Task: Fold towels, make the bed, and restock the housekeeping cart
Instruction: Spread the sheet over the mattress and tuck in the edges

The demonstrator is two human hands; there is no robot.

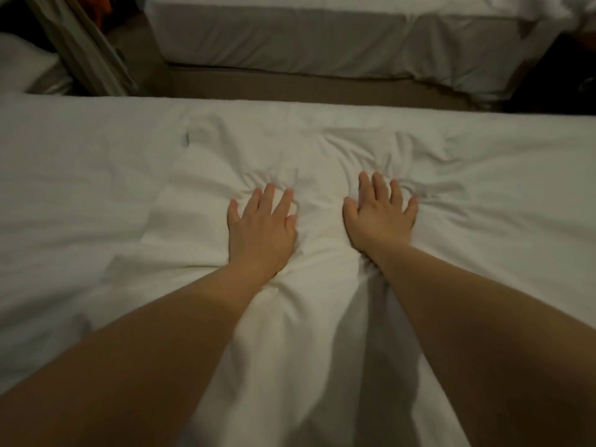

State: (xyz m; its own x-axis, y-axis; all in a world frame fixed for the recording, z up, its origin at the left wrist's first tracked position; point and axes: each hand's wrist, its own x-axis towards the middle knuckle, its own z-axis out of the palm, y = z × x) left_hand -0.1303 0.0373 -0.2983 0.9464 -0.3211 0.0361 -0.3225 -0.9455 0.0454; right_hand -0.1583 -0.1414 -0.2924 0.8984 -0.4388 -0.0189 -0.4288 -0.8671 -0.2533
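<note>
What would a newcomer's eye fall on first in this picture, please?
Two bare hands, the left hand and the right hand, press flat with fingers spread on the white bedcover in the middle, which puckers into wrinkles around them. Beyond a strip of brown floor, a second bed stands at the top.

Dim room, second bed point(322, 43), perhaps carpet point(290, 87).

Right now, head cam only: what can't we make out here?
All head view.
- Under left hand and right hand: the bed cover there is hidden by the flat palms.
- Small grey mark on the cover: too small to tell tag from stain.
- Second bed: cut off by the top edge.
- Orange thing, top left: dark, cut by the edge.
</note>
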